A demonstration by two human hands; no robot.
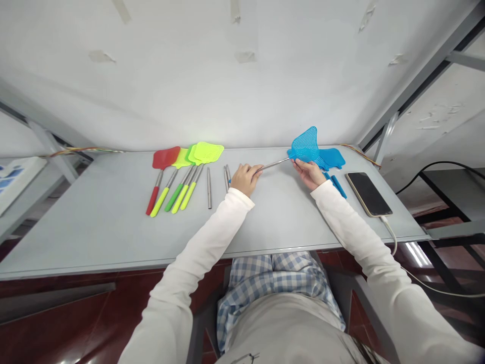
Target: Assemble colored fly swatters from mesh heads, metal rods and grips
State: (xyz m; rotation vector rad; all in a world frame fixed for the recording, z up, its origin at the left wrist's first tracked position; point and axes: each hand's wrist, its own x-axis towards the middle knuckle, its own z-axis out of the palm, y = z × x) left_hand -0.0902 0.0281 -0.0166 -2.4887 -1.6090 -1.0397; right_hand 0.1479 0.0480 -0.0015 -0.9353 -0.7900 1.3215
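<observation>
A fly swatter with a blue mesh head (pixel 305 145) and a metal rod (pixel 276 163) is held level between my two hands, above the table. My left hand (pixel 244 179) is closed around the rod's left end, and a bit of blue shows past its fingers. The fingers of my right hand (pixel 308 173) pinch the neck where the blue head meets the rod. Behind my right hand lie more blue swatter heads (pixel 332 157), with blue handle grips (pixel 338 186) in front of them. Beside my left hand are metal rods (pixel 226 178), partly hidden.
A single metal rod (pixel 209 188) lies left of centre. Further left are a red fly swatter (pixel 166 157) and several yellow and green swatters (pixel 206 151). A phone (pixel 368 194) with a white cable (pixel 390 230) lies at the right. A wall closes off the table's (pixel 113 227) back.
</observation>
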